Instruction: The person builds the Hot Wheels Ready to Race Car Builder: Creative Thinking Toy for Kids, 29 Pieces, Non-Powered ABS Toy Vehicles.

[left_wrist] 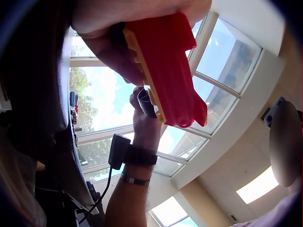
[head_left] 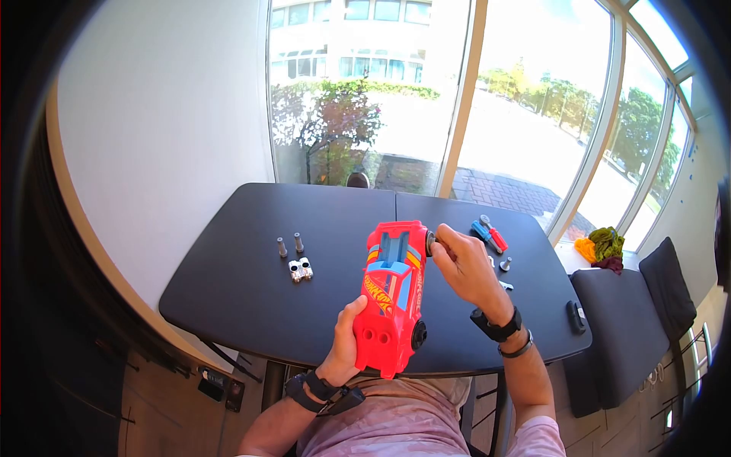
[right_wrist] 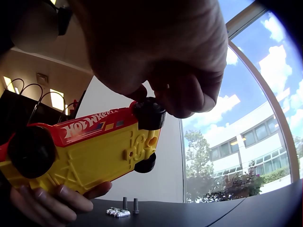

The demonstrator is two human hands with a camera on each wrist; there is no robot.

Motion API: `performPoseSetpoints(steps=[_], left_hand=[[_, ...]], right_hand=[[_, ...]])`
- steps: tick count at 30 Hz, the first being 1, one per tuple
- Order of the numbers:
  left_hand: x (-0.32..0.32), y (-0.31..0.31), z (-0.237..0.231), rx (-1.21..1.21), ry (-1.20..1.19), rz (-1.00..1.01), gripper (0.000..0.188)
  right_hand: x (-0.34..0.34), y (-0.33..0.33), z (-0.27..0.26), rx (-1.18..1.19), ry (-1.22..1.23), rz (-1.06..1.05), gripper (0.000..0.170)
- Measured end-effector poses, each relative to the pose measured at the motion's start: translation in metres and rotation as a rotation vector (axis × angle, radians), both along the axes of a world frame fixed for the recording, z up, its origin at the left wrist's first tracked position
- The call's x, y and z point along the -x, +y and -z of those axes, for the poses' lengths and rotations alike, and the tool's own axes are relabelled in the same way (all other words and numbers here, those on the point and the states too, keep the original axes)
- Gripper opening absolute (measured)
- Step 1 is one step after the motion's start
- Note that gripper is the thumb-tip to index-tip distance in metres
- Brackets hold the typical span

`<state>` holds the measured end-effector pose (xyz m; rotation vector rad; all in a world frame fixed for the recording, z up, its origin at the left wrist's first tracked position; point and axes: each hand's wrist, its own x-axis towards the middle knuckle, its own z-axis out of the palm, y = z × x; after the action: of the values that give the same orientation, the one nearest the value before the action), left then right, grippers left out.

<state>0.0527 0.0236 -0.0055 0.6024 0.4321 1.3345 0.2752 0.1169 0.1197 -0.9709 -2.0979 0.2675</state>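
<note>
A red toy car point(head_left: 392, 297) with a yellow underside point(right_wrist: 94, 163) and black wheels is held up over the dark table, its roof facing the head camera. My left hand point(head_left: 348, 339) grips its near end, thumb on the red body and fingers point(right_wrist: 66, 203) curled under the yellow base. At the far right corner, my right hand point(head_left: 470, 266) pinches at a black wheel point(right_wrist: 150, 115) with thumb and curled fingers. Whatever small part lies between those fingertips is hidden. Another black wheel point(head_left: 419, 334) shows on the near right side of the car.
On the left of the table point(head_left: 236, 305) stand two grey pegs point(head_left: 282, 247) beside a chrome engine-like piece point(head_left: 301, 270). Blue- and red-handled tools point(head_left: 495, 239) and a small metal peg point(head_left: 505, 263) lie at the right. A black object point(head_left: 576, 317) sits near the right edge, beside a dark seat point(head_left: 624, 327).
</note>
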Motion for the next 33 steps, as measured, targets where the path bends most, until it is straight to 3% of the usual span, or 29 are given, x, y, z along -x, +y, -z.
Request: performPoseSetpoints(steps=[7, 10, 15, 22, 25, 33], left_hand=[[0.004, 0.002, 0.009, -0.144, 0.124, 0.007, 0.071], [-0.002, 0.0, 0.007, -0.13, 0.066, -0.084, 0.06], [-0.005, 0.002, 0.015, -0.154, 0.13, -0.179, 0.054], [-0.008, 0.001, 0.015, -0.177, 0.185, -0.192, 0.058], [-0.009, 0.003, 0.019, -0.203, 0.191, -0.185, 0.06], [-0.012, 0.003, 0.02, -0.213, 0.339, -0.17, 0.063]], right_hand=[[0.002, -0.02, 0.018, 0.113, -0.013, 0.123, 0.038], [0.001, -0.037, 0.04, 0.264, 0.075, 0.075, 0.04], [0.003, -0.07, 0.069, 0.704, 0.351, -0.125, 0.052], [0.015, -0.092, 0.094, 0.853, 0.633, -0.186, 0.051], [0.018, -0.093, 0.11, 0.957, 0.882, -0.223, 0.052], [0.017, -0.087, 0.131, 0.957, 1.146, -0.286, 0.056]])
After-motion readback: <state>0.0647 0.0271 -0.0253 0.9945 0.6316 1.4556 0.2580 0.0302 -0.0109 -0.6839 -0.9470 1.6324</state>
